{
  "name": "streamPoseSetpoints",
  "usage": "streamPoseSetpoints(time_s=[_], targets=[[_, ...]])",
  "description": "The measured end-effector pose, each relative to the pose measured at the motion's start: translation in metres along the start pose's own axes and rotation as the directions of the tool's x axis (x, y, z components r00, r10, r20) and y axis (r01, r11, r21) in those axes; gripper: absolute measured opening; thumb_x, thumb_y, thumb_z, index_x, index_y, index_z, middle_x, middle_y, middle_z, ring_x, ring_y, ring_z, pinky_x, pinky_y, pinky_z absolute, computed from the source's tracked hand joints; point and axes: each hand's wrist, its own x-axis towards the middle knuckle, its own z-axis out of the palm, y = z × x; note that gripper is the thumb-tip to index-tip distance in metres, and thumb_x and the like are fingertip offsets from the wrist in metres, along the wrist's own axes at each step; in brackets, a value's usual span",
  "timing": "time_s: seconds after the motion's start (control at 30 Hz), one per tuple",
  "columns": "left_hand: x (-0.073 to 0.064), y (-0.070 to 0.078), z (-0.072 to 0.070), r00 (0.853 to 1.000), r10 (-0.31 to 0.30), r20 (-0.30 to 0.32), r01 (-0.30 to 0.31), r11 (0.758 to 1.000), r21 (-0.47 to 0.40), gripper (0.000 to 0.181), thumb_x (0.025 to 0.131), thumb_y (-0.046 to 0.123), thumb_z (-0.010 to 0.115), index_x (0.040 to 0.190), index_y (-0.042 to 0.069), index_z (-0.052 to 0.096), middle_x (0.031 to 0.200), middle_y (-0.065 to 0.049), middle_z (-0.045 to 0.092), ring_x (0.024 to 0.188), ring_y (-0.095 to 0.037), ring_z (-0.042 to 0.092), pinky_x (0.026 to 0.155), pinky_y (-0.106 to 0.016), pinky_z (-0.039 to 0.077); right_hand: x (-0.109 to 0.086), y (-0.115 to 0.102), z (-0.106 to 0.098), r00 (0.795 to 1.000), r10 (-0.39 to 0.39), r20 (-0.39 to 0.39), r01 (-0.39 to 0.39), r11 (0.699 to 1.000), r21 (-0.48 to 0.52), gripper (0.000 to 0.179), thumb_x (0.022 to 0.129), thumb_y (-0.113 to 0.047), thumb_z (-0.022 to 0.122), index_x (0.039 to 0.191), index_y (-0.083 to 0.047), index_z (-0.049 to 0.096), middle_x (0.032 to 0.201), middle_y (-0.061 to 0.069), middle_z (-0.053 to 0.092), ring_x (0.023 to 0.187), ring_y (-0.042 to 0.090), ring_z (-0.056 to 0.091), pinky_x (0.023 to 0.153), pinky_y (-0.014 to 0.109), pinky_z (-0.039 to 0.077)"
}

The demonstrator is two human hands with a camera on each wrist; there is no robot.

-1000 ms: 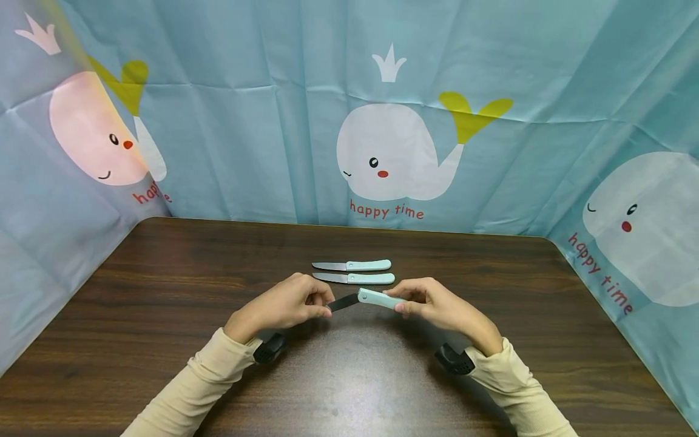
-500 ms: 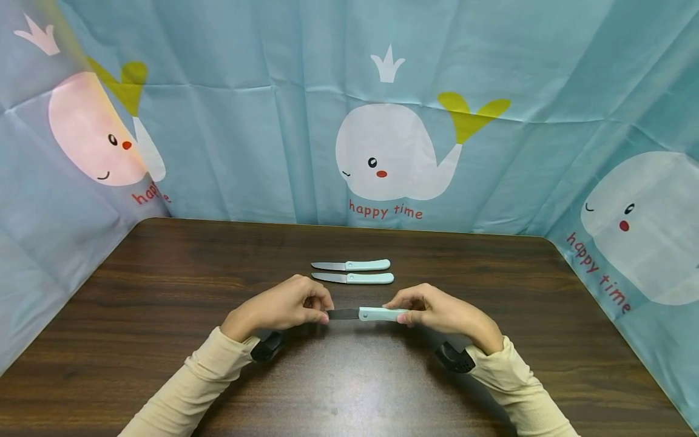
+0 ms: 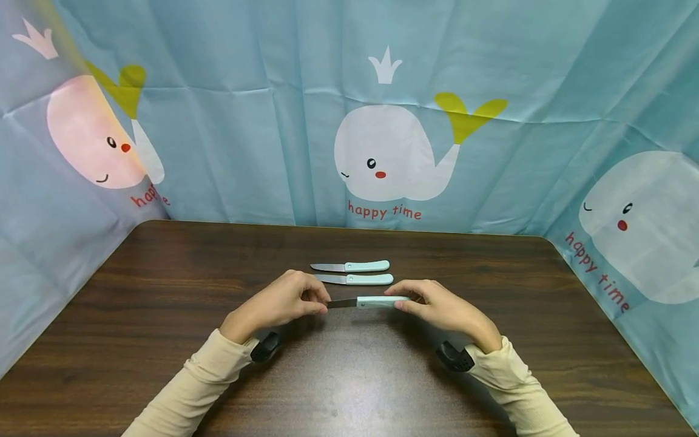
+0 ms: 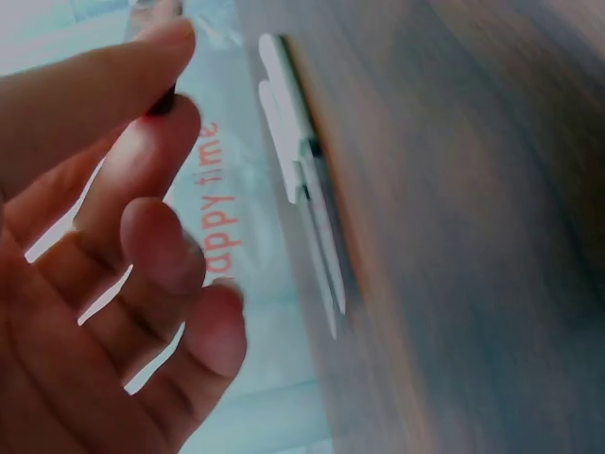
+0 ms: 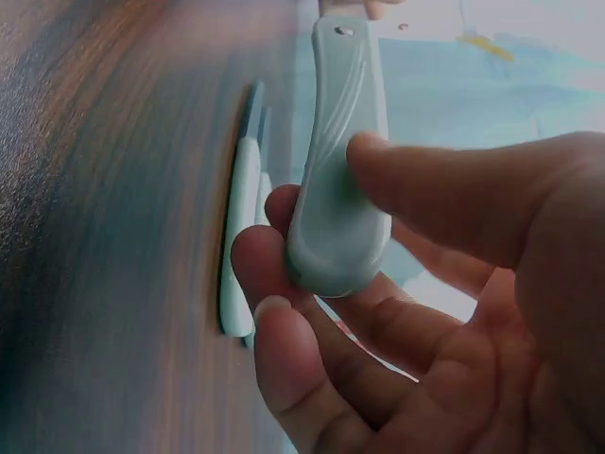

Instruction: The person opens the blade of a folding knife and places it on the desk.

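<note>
A folding knife with a pale mint handle (image 3: 375, 301) is held level above the table, its blade (image 3: 343, 303) in line with the handle. My left hand (image 3: 286, 298) pinches the blade's tip end between thumb and forefinger. In the left wrist view, most of the blade is hidden by the thumb and fingers (image 4: 151, 151). My right hand (image 3: 437, 306) grips the handle's rear, with the thumb on the handle's face (image 5: 345, 218) in the right wrist view. Two like knives, a far one (image 3: 367, 266) and a nearer one (image 3: 369, 280), lie side by side just beyond, blades out and pointing left.
The dark wood-grain table (image 3: 349, 376) stretches out on all sides of the hands. Behind and beside it hangs a light blue curtain (image 3: 229, 133) with whale prints. Each wrist bears a small black camera, the left one (image 3: 266, 347) and the right one (image 3: 455, 357).
One second ago the knife was bent at its pivot; half a second ago it had straightened and tipped nearer me. Now it is straight and sits slightly higher in view, its blade looking thinner.
</note>
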Motion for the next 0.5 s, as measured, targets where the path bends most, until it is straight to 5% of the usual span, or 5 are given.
streamPoseSetpoints(time_s=[0.23,0.5], targets=[[0.003,-0.008,0.007,0.995,0.001,-0.104,0.012,0.993,0.116,0.004,0.083,0.013,0.079,0.085,0.012,0.077,0.077,0.009,0.064,0.065,0.001,0.05,0.057,-0.019,0.043,0.002,0.007,0.003,0.999,0.014,-0.035,-0.012,0.998,0.055,0.02,0.095,-0.019,0.067,0.112,-0.009,0.07,0.098,0.001,0.072,0.081,0.003,0.06,0.075,0.023,0.049],[0.003,-0.014,0.015,0.988,-0.107,-0.115,0.126,0.976,0.177,0.007,0.086,0.023,0.077,0.088,0.016,0.077,0.06,0.011,0.05,0.055,-0.002,0.042,0.05,-0.02,0.033,0.007,0.013,0.012,0.998,0.028,-0.051,-0.026,0.999,0.042,0.016,0.091,-0.017,0.072,0.106,-0.01,0.07,0.097,0.002,0.072,0.075,0.002,0.058,0.071,0.022,0.048]])
